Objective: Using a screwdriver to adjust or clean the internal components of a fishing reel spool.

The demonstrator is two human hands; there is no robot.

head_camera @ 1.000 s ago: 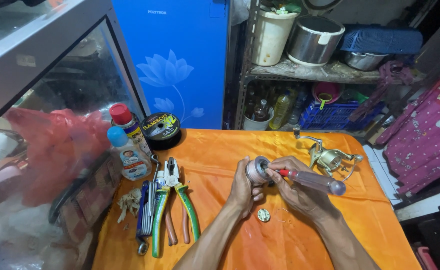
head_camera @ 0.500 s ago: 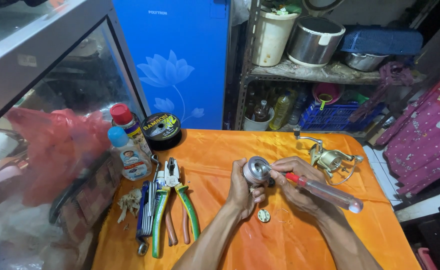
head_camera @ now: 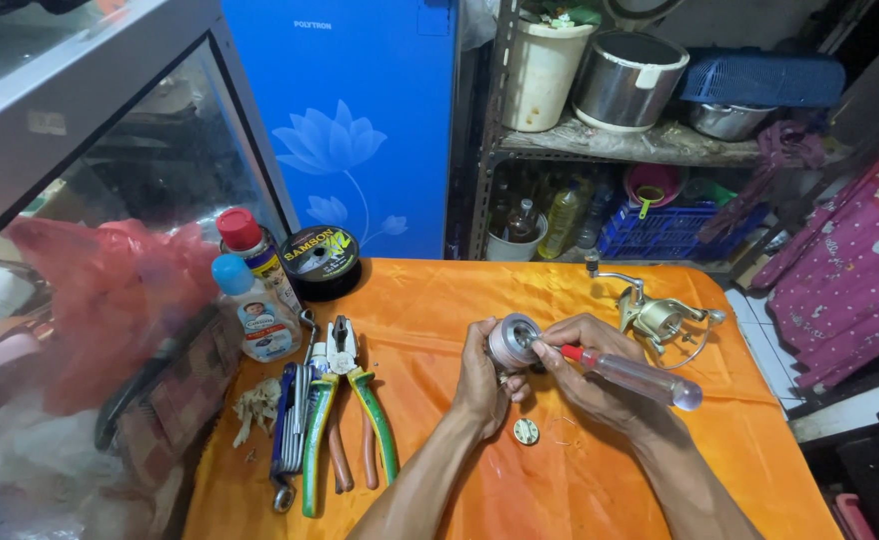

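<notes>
Mid-frame on the orange table (head_camera: 440, 300), reel body (head_camera: 660, 318) sits apart at right while our left hand (head_camera: 482, 378) grips the spool (head_camera: 512, 341) and right hand (head_camera: 585, 372) clamps the screwdriver (head_camera: 632, 374) into it, small cap (head_camera: 526, 431) off below.

Pliers (head_camera: 352, 420) left of spool (head_camera: 513, 340)
</notes>
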